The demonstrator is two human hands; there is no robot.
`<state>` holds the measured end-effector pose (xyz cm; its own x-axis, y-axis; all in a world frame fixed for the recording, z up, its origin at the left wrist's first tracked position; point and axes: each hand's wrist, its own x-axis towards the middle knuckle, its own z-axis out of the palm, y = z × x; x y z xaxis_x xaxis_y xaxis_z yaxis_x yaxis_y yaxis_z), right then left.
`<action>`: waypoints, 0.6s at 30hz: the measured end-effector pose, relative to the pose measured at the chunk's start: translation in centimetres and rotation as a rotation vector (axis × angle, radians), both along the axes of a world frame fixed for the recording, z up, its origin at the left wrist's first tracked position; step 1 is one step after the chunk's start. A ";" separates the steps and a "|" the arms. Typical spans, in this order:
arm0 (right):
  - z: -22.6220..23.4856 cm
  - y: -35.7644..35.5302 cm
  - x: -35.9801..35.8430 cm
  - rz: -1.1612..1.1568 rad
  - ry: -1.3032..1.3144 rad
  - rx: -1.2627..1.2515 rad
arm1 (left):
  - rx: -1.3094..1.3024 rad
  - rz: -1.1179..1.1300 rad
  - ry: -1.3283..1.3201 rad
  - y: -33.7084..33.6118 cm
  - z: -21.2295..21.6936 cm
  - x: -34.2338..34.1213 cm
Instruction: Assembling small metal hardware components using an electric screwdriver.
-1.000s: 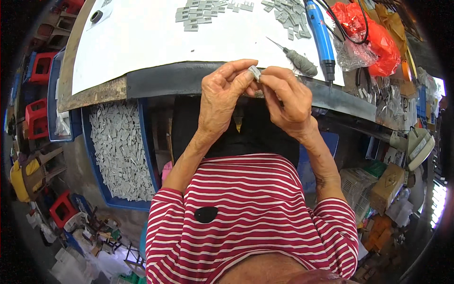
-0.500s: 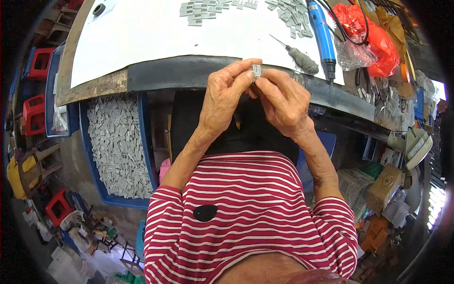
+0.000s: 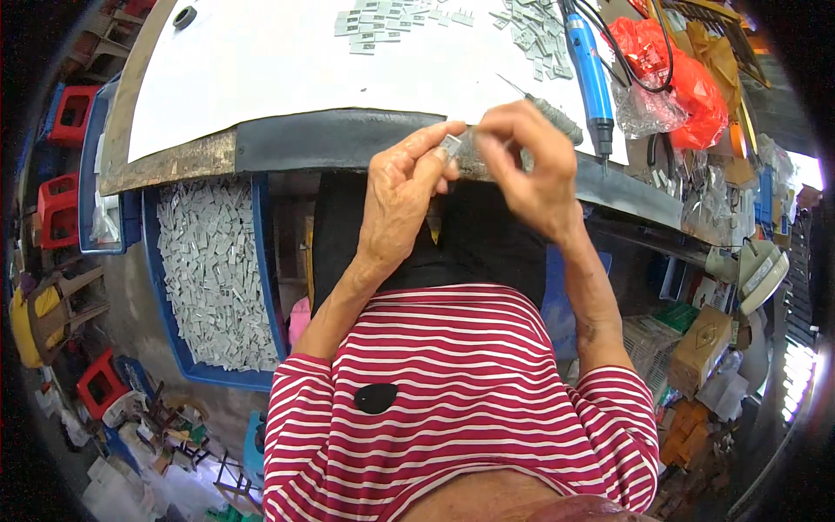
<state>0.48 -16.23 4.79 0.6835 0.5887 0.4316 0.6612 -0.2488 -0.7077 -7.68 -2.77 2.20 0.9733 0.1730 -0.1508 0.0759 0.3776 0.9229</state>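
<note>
At the table's front edge my left hand (image 3: 396, 187) pinches a small grey plastic piece (image 3: 451, 145) between thumb and forefinger. Just to its right, my right hand (image 3: 532, 170) is raised, slightly apart from the piece. Its thumb and forefinger are drawn together and blurred at the tips, so what they hold, if anything, cannot be made out. Behind the right hand lies an awl (image 3: 557, 117) with a cord-wrapped handle. Similar grey pieces (image 3: 370, 30) lie in rows at the back, and a loose heap (image 3: 541, 43) of them lies farther right.
A blue electric screwdriver (image 3: 590, 74) with a black cable rests on the white-covered table (image 3: 252, 61). Red and clear plastic bags (image 3: 696, 96) crowd the right end. A blue bin (image 3: 271, 304) full of grey pieces stands below left. A black tape roll (image 3: 184, 16) sits far left.
My hands have come apart. The right hand has moved up and away from the grey piece, which stays in my left hand, now lower and tilted.
</note>
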 end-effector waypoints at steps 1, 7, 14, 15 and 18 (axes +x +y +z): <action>-0.2 0.3 1.1 -0.049 0.020 -0.047 | 0.075 0.035 0.006 0.2 0.2 -0.2; -2.8 2.9 6.4 -0.139 0.030 -0.216 | 0.204 0.093 0.007 1.4 1.0 -1.1; -3.5 4.2 6.7 -0.082 -0.028 -0.345 | 0.193 0.194 -0.032 2.4 0.6 -1.7; -3.7 4.4 6.8 -0.090 -0.057 -0.364 | 0.190 0.196 -0.032 2.5 0.6 -1.7; -3.9 4.7 7.0 -0.098 -0.135 -0.430 | 0.164 0.217 -0.043 2.9 0.5 -1.8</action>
<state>7.45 -11.51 0.89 0.6993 0.6693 0.2512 0.6990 -0.5668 -0.4360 -9.46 0.11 2.70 0.9157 0.3968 -0.0632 -0.0305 0.2256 0.9737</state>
